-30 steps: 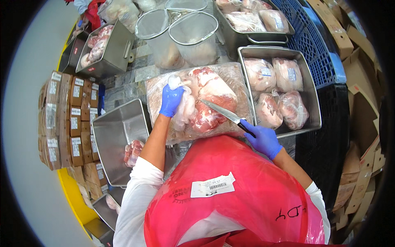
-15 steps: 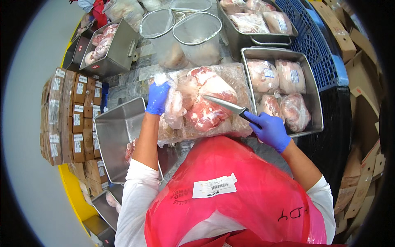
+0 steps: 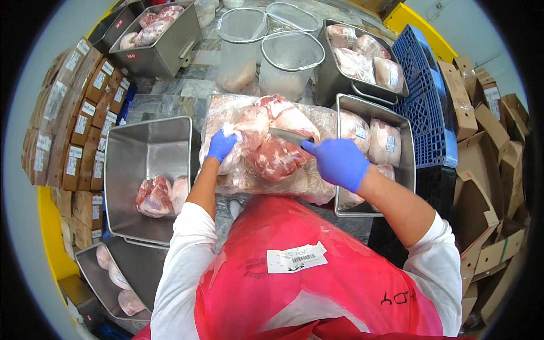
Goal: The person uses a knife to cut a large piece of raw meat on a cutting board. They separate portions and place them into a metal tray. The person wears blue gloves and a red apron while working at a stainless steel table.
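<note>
A large piece of raw meat (image 3: 277, 157) lies on a plastic-wrapped block (image 3: 309, 181) in front of me. My right hand (image 3: 341, 164), gloved in blue, is closed round the dark handle of a knife (image 3: 290, 136). Its blade points left and rests against the meat, between the red lower part and the paler upper part. On the left side of the meat, my left hand (image 3: 222, 145), also blue-gloved, grips whitish clear plastic wrap (image 3: 228, 129). Some of its fingertips are hidden in the folds.
A metal tub (image 3: 148, 129) with meat pieces stands left; another tub (image 3: 412, 187) with wrapped meat stands right. Beyond the block are mesh-like bins with metal rims (image 3: 292, 59) and more tubs. Cartons (image 3: 79, 136) are stacked left, a blue plastic pallet (image 3: 430, 107) and torn cardboard (image 3: 481, 187) right.
The view has shifted, showing more of the left tub. My right hand has come closer over the block, and the knife blade now lies lower into the meat. My left hand still grips the wrap.
</note>
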{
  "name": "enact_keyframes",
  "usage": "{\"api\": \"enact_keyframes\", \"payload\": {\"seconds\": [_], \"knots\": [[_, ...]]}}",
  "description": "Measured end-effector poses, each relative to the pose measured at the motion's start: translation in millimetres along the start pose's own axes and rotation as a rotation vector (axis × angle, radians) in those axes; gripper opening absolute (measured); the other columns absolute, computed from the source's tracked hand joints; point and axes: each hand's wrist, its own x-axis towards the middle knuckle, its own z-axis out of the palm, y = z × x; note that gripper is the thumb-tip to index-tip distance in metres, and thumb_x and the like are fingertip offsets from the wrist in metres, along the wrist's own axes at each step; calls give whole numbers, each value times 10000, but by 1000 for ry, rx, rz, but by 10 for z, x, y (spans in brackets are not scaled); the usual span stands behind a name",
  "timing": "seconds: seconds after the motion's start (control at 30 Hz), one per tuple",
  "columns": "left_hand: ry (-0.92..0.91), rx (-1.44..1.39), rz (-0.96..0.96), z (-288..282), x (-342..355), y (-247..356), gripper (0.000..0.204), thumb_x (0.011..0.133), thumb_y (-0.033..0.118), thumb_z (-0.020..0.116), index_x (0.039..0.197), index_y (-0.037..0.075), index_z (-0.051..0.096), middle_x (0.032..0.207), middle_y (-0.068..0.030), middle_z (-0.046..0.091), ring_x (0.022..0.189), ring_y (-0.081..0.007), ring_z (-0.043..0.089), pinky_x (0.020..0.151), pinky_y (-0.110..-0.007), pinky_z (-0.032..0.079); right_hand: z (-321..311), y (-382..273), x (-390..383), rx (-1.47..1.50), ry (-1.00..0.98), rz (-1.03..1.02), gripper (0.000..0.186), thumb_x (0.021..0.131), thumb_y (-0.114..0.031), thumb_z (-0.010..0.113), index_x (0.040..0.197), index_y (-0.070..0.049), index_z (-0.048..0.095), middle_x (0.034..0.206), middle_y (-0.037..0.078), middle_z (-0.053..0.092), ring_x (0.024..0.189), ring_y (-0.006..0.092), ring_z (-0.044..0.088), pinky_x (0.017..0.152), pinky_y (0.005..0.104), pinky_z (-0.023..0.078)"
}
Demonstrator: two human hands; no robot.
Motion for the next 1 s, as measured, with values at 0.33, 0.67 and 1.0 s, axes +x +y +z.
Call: {"api": "enact_keyframes", "payload": {"seconds": [0.33,0.67,1.0], "knots": [[83,-119,3,-24,-327,374,587,851,283,770,1322,-26,602,1287,-171,671,1188,-280,637,1000,-363,486,-974,-762,1412,-350,-292,-136,176,805,-138,644,889,-98,792,950,163,758,853,334,740,762,420,589],[244,165,240,7,-74,86,612,830,289,739,1354,16,577,1238,-210,680,1157,-385,646,1008,-424,501,456,144,-472,200,-9,278,581,901,-245,707,1449,-160,532,980,227,711,865,416,694,761,497,549],[-357,763,0,305,699,1498,508,817,376,716,1178,20,686,1241,-248,671,1143,-415,648,984,-465,524,1855,96,-1813,747,257,701,448,856,-151,734,1286,-57,651,1044,228,711,931,351,725,830,391,557]]}}
